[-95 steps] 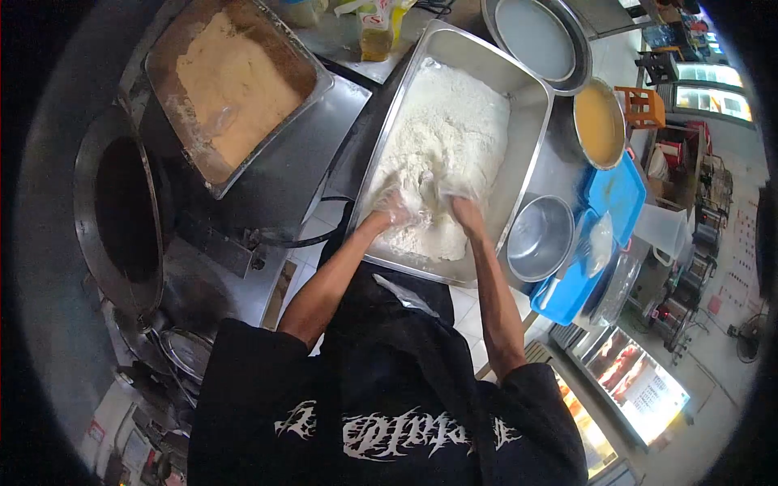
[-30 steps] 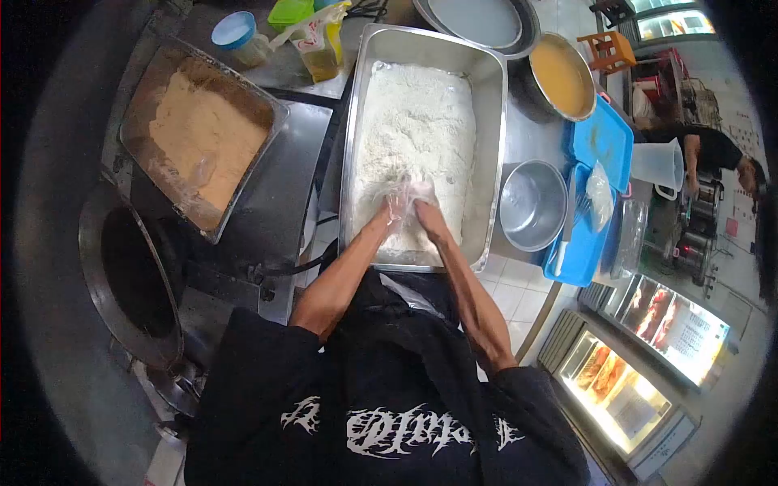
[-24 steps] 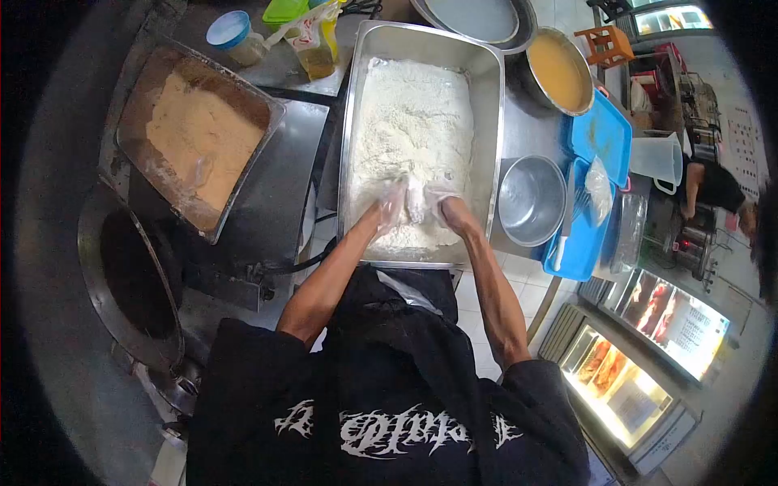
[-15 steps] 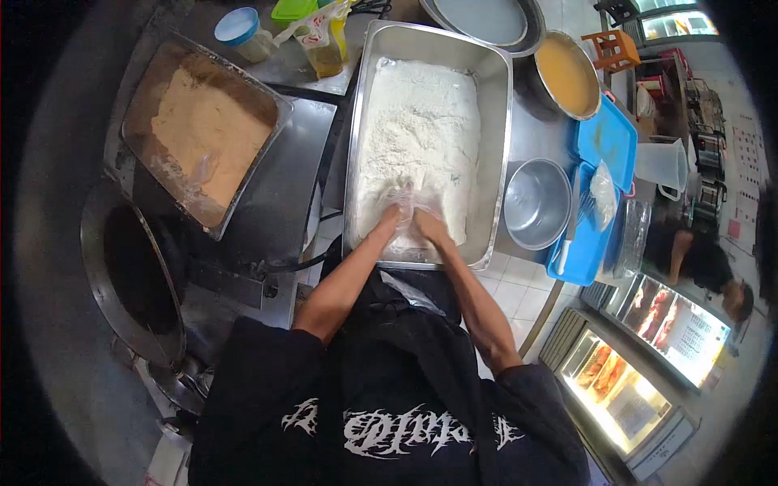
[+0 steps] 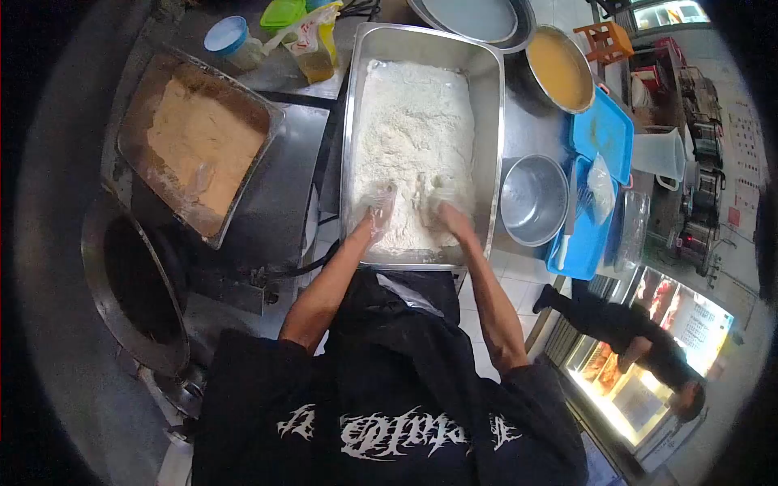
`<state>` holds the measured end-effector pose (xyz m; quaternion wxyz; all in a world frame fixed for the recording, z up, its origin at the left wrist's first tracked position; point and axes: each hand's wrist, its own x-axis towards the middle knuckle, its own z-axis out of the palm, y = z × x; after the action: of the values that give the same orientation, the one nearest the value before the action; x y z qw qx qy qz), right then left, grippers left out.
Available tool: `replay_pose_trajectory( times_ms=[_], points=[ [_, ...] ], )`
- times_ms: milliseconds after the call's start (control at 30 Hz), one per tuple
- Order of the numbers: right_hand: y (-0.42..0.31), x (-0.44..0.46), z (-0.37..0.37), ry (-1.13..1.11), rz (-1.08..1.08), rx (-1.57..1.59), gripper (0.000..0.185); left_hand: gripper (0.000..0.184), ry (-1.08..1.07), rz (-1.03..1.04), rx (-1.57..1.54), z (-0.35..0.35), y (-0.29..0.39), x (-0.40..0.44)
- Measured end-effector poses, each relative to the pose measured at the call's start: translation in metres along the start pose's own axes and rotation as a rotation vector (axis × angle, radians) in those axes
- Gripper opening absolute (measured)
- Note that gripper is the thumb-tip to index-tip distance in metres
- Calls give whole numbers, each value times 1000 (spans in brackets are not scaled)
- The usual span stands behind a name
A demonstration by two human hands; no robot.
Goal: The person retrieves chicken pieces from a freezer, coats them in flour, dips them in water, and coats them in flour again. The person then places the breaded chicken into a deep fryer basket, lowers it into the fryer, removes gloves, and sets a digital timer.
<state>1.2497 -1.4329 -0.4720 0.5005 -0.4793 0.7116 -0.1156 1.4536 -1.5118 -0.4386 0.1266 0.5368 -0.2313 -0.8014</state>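
Note:
A deep rectangular steel pan (image 5: pixel 488 138) holds a bed of white flour (image 5: pixel 417 113). Both my hands are in its near end, each in a thin clear plastic glove dusted with flour. My left hand (image 5: pixel 379 206) touches the flour near the left wall, fingers stretched out and nothing gripped. Opposite it, my right hand (image 5: pixel 447 206) reaches into the flour with fingers forward and apart from the left; its fingertips are blurred and partly hidden. Loose, crumbly flour lies between the two hands.
To the left are a pan of orange-tan powder (image 5: pixel 203 146) and a large dark wok (image 5: pixel 134 275). On the right stand an empty steel bowl (image 5: pixel 535 200), a bowl of orange liquid (image 5: pixel 561 69) and blue trays (image 5: pixel 600 134) with a knife (image 5: pixel 570 219). Another person (image 5: pixel 640 344) walks by lit display cases.
My hands were together in the flour near the pan's front; now they have spread apart to left and right. The other person has come closer, in front of the display cases.

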Motion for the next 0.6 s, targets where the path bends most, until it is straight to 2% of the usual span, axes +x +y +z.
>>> replay_pose_trajectory(
  times_ms=[33,100,167,233,333,367,467,500,600],
  points=[
    [-47,-12,0,-13,215,-87,40,68,26,47,81,1,-19,21],
    [-45,-2,39,-104,74,-329,50,68,74,148,253,3,-61,68],
    [-71,-6,48,-22,-7,-341,53,68,77,165,252,11,-70,82],
    [-99,-16,39,210,-25,-129,50,68,33,142,108,15,-60,78],
    [-79,-10,27,245,-99,165,47,68,1,102,-111,19,-1,19],
    [-58,-6,11,4,26,65,45,64,55,-3,-47,21,42,-32],
    [-29,18,-17,-59,280,-4,45,59,61,283,197,-12,3,10],
    [-34,15,-18,15,50,-111,45,57,86,301,247,-18,-14,27],
    [5,27,31,22,-262,-347,45,53,147,342,385,-24,-78,82]
  ],
)
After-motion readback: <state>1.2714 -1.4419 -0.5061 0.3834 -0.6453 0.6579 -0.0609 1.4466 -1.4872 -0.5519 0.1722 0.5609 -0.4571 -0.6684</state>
